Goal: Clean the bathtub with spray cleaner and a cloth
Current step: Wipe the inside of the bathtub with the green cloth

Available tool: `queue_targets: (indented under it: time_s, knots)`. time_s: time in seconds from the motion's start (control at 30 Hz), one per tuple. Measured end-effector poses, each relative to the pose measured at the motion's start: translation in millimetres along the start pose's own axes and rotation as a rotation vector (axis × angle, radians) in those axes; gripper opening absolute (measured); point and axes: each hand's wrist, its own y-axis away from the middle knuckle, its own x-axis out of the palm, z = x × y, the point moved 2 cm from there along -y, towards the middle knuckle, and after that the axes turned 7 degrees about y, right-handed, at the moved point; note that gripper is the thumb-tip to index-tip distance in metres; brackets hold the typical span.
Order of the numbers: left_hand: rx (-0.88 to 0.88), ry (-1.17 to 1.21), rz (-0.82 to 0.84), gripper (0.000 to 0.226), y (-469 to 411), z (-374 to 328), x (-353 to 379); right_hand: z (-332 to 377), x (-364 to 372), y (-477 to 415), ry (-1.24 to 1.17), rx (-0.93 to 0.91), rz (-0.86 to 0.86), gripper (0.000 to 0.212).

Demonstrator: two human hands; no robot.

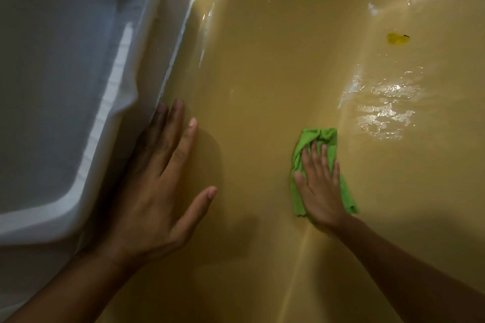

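Bathtub (262,73), tan-yellow inside, lay under both hands; right hand (320,186) pressed a green cloth (319,139) flat against it.
White moulded surround (65,86) ran along the outer side of the left hand (154,191), touching its little-finger edge. Left hand was spread wide, palm down, fingers straight, resting bare on the tub surface and holding nothing. Right hand was well apart from the left, also flat with fingers straight and slightly fanned, palm and fingers on top of the cloth, not curled round it. Cloth was crumpled, sticking out past the fingertips and on both sides of the palm. Wet shiny patch (385,110) sat beyond the right fingertips, off to the outer side, near the cloth but not touching. Small yellow mark (397,39) sat further beyond that patch; couldn't tell what it was.
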Motion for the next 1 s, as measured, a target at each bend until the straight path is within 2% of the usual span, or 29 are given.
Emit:
queue_targets:
  time_s: [0.17, 0.37, 0.5, 0.7, 0.77, 0.9, 1.0]
  knots:
    - [-0.01, -0.006, 0.001, 0.088, -7, 0, -1, 61, 3, 35, -0.25, -0.167, 0.078, 0.066]
    - [-0.014, -0.021, -0.002, 0.088, -12, 0, -2, 129, -62, -6, -0.162, -0.49, -0.042, 0.063]
    - [-0.027, -0.038, 0.009, 0.089, -17, 1, -3, 153, -114, -66, -0.095, -0.556, -0.179, 0.064]
    - [-0.027, -0.021, 0.023, 0.089, -24, 0, -4, 144, -147, -134, -0.087, -0.446, -0.326, 0.066]
    - [-0.021, -0.018, 0.024, 0.087, -27, 0, -5, 126, -145, -150, -0.128, -0.353, -0.332, 0.067]
    - [-0.006, -0.028, 0.023, 0.085, -32, 0, -6, 72, -128, -169, -0.183, -0.066, -0.205, 0.065]
    - [-0.004, -0.021, 0.007, 0.083, -36, -1, -5, 10, -99, -150, 0.024, 0.064, -0.04, 0.065]
